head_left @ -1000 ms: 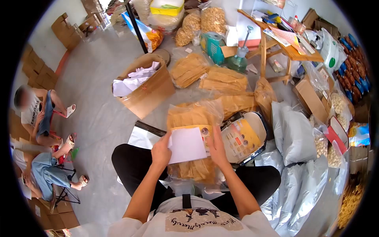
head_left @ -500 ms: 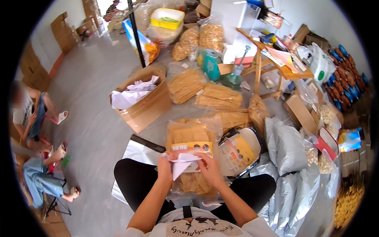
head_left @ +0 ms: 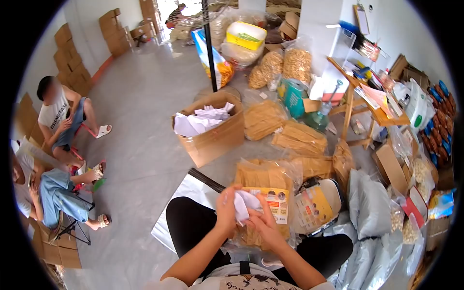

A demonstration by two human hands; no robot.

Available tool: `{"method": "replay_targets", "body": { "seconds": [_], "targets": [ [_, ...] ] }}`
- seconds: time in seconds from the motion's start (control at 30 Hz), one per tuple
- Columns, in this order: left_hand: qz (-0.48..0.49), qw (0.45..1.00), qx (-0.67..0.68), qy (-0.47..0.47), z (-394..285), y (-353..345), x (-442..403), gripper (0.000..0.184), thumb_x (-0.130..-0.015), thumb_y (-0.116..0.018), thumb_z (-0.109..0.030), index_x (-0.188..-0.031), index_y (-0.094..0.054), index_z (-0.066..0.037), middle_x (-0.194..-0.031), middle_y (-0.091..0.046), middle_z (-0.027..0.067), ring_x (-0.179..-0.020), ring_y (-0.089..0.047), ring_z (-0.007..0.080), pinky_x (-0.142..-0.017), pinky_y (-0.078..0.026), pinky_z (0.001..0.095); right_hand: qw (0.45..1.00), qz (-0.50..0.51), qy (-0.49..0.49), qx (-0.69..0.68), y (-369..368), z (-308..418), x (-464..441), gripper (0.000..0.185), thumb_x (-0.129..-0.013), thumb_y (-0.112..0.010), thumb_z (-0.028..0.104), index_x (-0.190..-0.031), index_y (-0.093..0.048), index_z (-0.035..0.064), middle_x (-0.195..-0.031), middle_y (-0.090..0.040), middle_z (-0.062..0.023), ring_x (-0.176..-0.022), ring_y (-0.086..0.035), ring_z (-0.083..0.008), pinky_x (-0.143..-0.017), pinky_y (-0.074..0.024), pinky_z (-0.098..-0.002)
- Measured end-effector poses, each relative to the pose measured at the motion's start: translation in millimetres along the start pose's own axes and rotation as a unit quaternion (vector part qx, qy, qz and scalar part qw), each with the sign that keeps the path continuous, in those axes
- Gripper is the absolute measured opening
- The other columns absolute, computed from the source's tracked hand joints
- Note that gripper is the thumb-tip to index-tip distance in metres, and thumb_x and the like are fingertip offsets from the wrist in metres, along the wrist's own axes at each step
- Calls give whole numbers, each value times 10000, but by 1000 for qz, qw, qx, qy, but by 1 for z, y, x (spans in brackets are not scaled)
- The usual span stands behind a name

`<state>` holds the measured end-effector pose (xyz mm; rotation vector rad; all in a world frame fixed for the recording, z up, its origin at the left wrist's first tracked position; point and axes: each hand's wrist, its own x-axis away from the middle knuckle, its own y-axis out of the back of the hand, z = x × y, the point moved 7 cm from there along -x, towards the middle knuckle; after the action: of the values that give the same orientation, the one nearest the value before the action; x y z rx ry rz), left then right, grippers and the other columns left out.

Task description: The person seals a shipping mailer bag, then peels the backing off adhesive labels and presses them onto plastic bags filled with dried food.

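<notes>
A white paper (head_left: pixel 242 208), folded and bunched up small, is between my two hands above my lap. My left hand (head_left: pixel 225 210) grips its left side, with the fingers closed on it. My right hand (head_left: pixel 263 222) pinches its lower right part. Beneath and just beyond the hands lie flat brown packs (head_left: pixel 261 176) in clear plastic. A yellow and white printed label (head_left: pixel 278 200) lies on top of them, partly covered by my right hand.
A cardboard box (head_left: pixel 212 147) of crumpled white paper stands ahead. On the right are grey plastic parcels (head_left: pixel 369 205) and a black-rimmed bag of printed labels (head_left: pixel 316 205). Two seated people (head_left: pixel 63 113) are at left. A wooden table (head_left: pixel 386 116) stands at back right.
The paper has gone from a wider, pointed sheet stretched between my hands to a smaller bundle. My hands have come closer together. The view has turned left, showing more of the seated people.
</notes>
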<state>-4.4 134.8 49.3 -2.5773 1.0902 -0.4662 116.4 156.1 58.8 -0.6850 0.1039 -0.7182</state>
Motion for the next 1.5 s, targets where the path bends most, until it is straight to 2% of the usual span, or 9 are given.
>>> {"method": "replay_targets", "body": {
  "seconds": [0.1, 0.3, 0.43, 0.57, 0.67, 0.8, 0.93, 1.17, 1.5],
  "targets": [
    [-62, 997, 6, -43, -31, 11, -48, 293, -943, -399, -255, -901, -575, -25, -777, -559, 31, -665, -495, 95, -579, -399, 235, 956, 62, 139, 249, -20, 39, 6, 656, -881, -418, 1, -1389, -14, 99, -1313, -392, -202, -1165, -451, -229, -923, -415, -346],
    [-141, 905, -178, -361, -133, -3, -171, 320, -929, -416, -241, -707, -500, -27, -612, -421, 6, -596, -384, 89, -522, -316, 272, 920, -80, 148, 354, 60, 69, -13, 535, -863, -455, -2, -1345, -225, 18, -1178, -530, -169, -995, -566, -201, -817, -455, -279],
    [-231, 759, -406, -454, -165, 14, -264, 598, -751, -672, -385, -1152, -427, -15, -1026, -546, 232, -943, -546, 364, -791, -421, 403, 848, -166, 159, 478, 127, 110, -37, 456, -858, -478, 11, -1293, -343, 21, -1157, -546, -141, -955, -575, -169, -744, -467, -251],
    [-16, 549, -836, -4, -45, 91, -393, 670, -816, -495, -536, -1273, -423, -50, -1377, -254, 244, -1269, -240, 408, -1005, -194, 540, 850, -289, 118, 423, 283, 102, -85, 415, -875, -470, 37, -1276, -367, 24, -1147, -540, -142, -968, -565, -173, -698, -497, -268],
    [-135, 609, -759, -186, -41, 28, -350, 586, -863, -425, -489, -1280, -434, -77, -1440, -173, 163, -1323, -137, 377, -1002, -89, 609, 791, -387, 55, 470, 390, 87, -109, 421, -857, -499, 58, -1259, -385, 12, -1135, -539, -144, -940, -567, -166, -679, -505, -269],
    [112, 602, -682, -401, 39, -106, -249, 582, -821, -546, -359, -1303, -387, -74, -1407, -256, 165, -1332, -126, 354, -1016, -74, 595, 711, -457, 57, 531, 467, 66, -130, 443, -773, -566, 109, -1180, -439, -13, -971, -588, -235, -878, -572, -372, -787, -449, -405],
    [395, 611, -631, -269, 127, -155, -135, 672, -725, -603, -459, -1237, -450, -50, -1318, -367, 175, -1241, -305, 366, -1010, -177, 567, 679, -451, -78, 574, 478, 64, -157, 537, -729, -601, 125, -1201, -401, -34, -1156, -467, -281, -1090, -422, -426, -913, -370, -442],
    [350, 644, -650, -203, 176, -142, -127, 570, -734, -597, -399, -1197, -482, -86, -1292, -395, 182, -1230, -324, 368, -988, -269, 508, 589, -264, 38, 763, 413, 36, -225, 736, -701, -663, 337, -1299, -354, 36, -1369, -273, -233, -1280, -188, -409, -1059, -158, -457],
    [358, 650, -639, -204, 187, -137, -133, 540, -761, -551, -409, -1193, -486, -91, -1289, -405, 173, -1225, -333, 357, -975, -265, 525, 549, -162, 29, 820, 381, 26, -253, 395, -592, -712, 226, -930, -598, 57, -967, -516, -102, -969, -441, -303, -893, -352, -392]
  ]
}}
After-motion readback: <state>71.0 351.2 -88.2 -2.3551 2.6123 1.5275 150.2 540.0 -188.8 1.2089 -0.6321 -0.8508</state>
